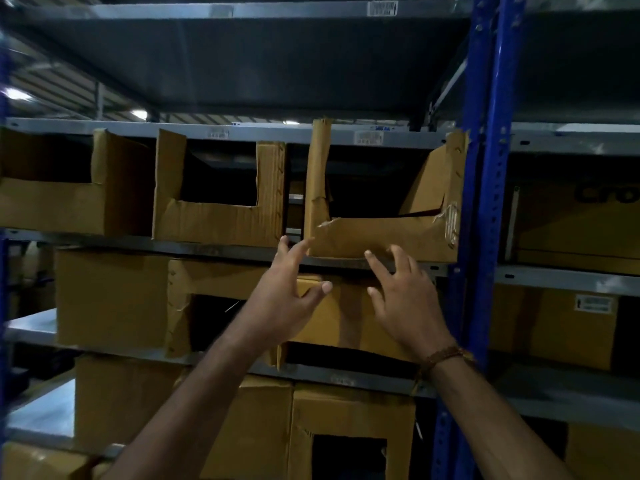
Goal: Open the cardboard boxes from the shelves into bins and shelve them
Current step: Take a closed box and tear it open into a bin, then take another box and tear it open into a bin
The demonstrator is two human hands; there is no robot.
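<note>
- Both hands reach up with spread, relaxed fingers and hold nothing: the left hand [287, 292] sits just below the lower left corner of the torn cardboard bin [381, 233], and the right hand [403, 296] sits below the bin's front wall, its fingertips [369, 254] at the wall's lower edge; whether they touch the cardboard cannot be told.
- A beaded bracelet [446, 356] circles the right wrist, below and to the right of the torn bin.
- Behind the hands, on the shelf below the torn bin, stands a cut-open box [194, 296], its front opening dark.
- One level lower still, another box with a square cut-out [349, 431] stands beneath the torn bin.
- The torn cardboard bin itself stands on the grey metal shelf [214, 250], its front cut down low with ragged edges, its side walls rising tall at either end.
- Left of the torn bin on the same shelf stand a second cut bin [214, 213] and, further left, a third bin [55, 202].
- Just right of the torn bin runs the blue upright post [491, 168] of the rack.
- Beyond that post, more boxes [571, 233] fill the neighbouring bay.
</note>
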